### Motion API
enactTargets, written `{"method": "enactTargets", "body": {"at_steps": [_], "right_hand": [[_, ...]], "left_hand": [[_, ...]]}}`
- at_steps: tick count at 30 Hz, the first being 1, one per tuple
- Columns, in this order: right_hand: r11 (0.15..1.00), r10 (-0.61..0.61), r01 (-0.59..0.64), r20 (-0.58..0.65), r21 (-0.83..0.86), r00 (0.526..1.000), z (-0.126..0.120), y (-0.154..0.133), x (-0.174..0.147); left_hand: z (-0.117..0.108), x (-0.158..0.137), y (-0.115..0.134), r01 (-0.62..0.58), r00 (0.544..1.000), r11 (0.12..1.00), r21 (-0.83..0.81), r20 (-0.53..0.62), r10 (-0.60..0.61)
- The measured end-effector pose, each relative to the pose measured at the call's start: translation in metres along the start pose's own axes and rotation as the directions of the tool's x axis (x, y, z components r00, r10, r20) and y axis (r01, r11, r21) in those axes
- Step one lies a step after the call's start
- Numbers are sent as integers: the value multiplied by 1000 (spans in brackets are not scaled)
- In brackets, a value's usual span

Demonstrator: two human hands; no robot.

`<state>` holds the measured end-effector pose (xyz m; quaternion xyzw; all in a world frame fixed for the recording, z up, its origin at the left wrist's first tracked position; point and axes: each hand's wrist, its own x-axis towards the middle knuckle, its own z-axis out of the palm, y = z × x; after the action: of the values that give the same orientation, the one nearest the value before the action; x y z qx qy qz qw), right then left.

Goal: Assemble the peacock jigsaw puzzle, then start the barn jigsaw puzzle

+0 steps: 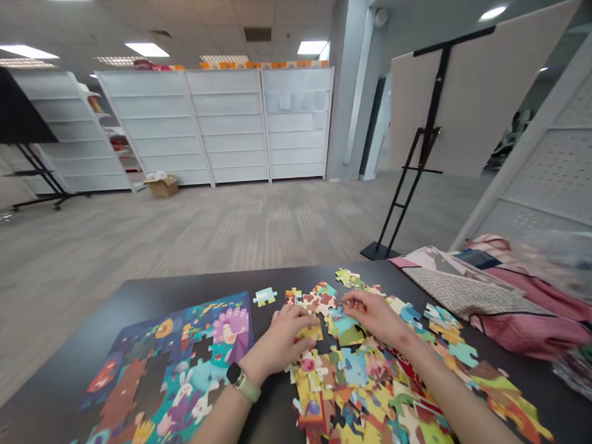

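Loose jigsaw puzzle pieces [357,369] lie in a colourful, overlapping heap on the dark table [182,287]. Over the heap's left edge is my left hand [283,339], wearing a watch [243,382]; its fingers are apart, resting by a yellow piece [312,333]. My right hand [374,316] reaches to the upper middle of the heap, its fingers curled in at a blue and green puzzle piece [342,324]. The fingertips partly hide their contact with it. Left of both hands lies a partly assembled puzzle [185,375] with animals and dark gaps.
A single light-blue piece [265,296] lies by the assembled puzzle's upper right corner. Pink and patterned cloth [512,292] and clear plastic wrapping [564,258] are at the table's right. Beyond stand a black easel [411,172] with a board and white shelves [229,127].
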<state>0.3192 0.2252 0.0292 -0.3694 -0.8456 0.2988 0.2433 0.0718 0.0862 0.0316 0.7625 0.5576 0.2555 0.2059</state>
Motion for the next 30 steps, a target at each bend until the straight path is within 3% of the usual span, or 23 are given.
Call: {"method": "enactTargets", "body": {"at_steps": [8,15,19,23,30], "right_hand": [[975,98,-74,-102,211,990,-14,5,1],[873,201,-132,-101,469,974,-16,-3,-2],[831,251,-137,-143,539,957,-25,-5,-1],[860,234,-115,-184,498,955,-23,-5,0],[983,30,-9,-114,186,993,23,-26,-4]], "left_hand": [[-20,-4,-15,28,999,999,-37,-37,-29],[-18,-6,-23,142,983,990,23,-117,-139],[-17,-7,-18,178,983,983,44,-61,-175],[-17,-8,-13,195,981,980,39,-29,-194],[-11,-8,-23,218,976,974,63,-16,-218]]}}
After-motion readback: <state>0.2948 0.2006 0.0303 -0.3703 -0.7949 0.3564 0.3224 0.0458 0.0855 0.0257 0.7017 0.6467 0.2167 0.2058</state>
